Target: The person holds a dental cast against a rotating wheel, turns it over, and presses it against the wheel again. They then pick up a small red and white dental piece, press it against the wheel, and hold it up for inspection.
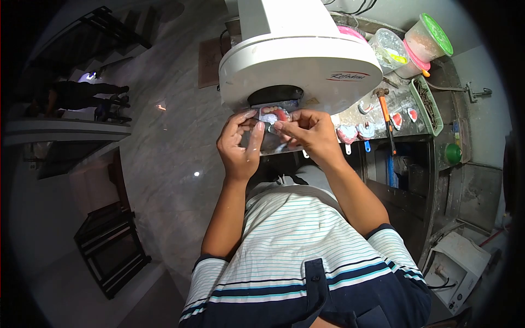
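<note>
Both hands hold one small dental model point(269, 117) with whitish plaster and a red and pink part, close in front of the dark opening point(276, 95) of a white machine point(301, 65). My left hand point(240, 145) grips its left side between thumb and fingers. On the right side, my right hand point(314, 134) pinches it with thumb and index finger. The exact shape of the model is partly hidden by the fingers.
Right of the machine, a bench holds a hammer point(386, 117), dental impressions point(348, 133) in trays, a green tray point(427, 106) of small dark items, and plastic tubs point(388, 49). At the far left, a person point(76, 95) is near a railing.
</note>
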